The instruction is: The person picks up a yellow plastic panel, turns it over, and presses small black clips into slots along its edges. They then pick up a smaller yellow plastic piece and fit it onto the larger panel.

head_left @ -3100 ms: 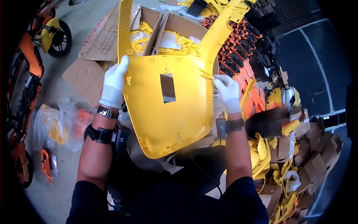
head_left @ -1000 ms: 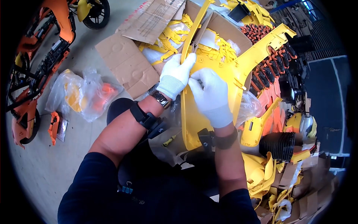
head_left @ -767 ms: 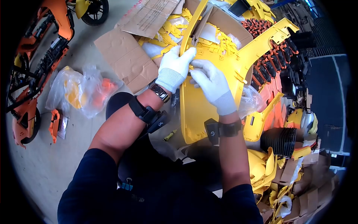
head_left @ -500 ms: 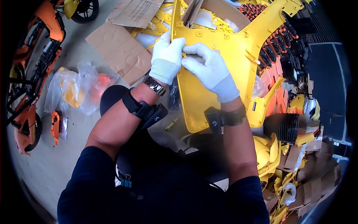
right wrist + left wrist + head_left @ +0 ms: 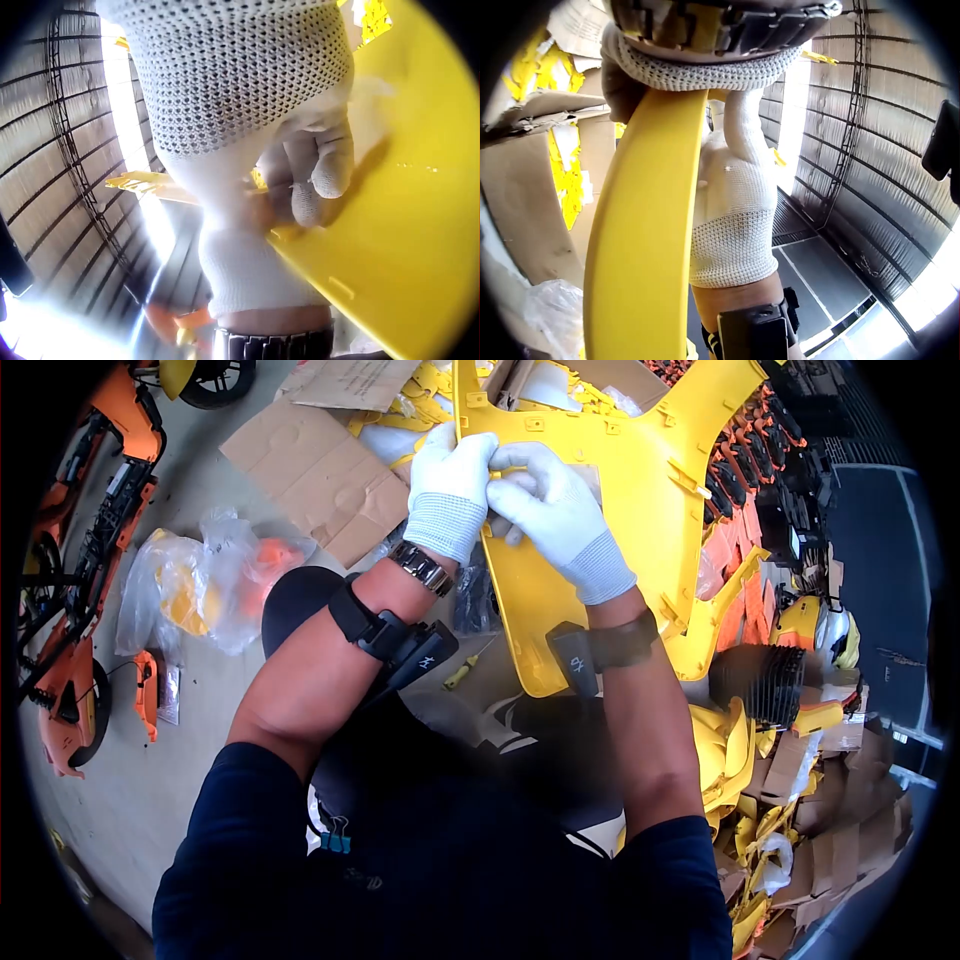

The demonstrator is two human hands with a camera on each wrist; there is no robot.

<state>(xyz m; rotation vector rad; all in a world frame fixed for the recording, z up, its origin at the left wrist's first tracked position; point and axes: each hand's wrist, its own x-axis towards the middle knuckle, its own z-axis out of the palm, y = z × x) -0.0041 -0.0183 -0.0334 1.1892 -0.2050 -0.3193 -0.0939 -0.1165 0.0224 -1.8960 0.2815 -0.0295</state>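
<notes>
Fingers, left hand (image 5: 447, 480): gloved in white, curled round the left edge of the yellow panel (image 5: 640, 530), with thumb toward the face in view; at 12 o'clock in the head view.

Fingers, right hand (image 5: 555, 510): likewise gloved, bent inward, with thumb and forefinger drawn close together just beside the left thumb; tips partly hidden, so cannot tell what, if anything, is pinched. Between 3 and 4 o'clock from the left hand.

Yellow panel: at 1 o'clock in the head view, tilted, with clip-lined inner face turned toward the wearer and one arm extending up toward 1 o'clock.

Rectangular opening (image 5: 592, 478): cut through the panel, partly covered by the right hand.

Wristwatch (image 5: 420, 568): metal-banded, worn just below the left glove cuff; at 12 o'clock in the left wrist view.

Cardboard box (image 5: 529, 202): at 9 o'clock in the left wrist view, filled with yellow parts.

Floor items, head view: plastic bag (image 5: 225, 560) with yellow and orange contents, between 9 and 10 o'clock; yellow-handled tool (image 5: 457, 676), near centre, toward 8 o'clock.

Outer field, head view: ribbed black part (image 5: 760, 685) at 3 o'clock; heap of cardboard (image 5: 835, 835) and yellow pieces at 4 o'clock.
</notes>
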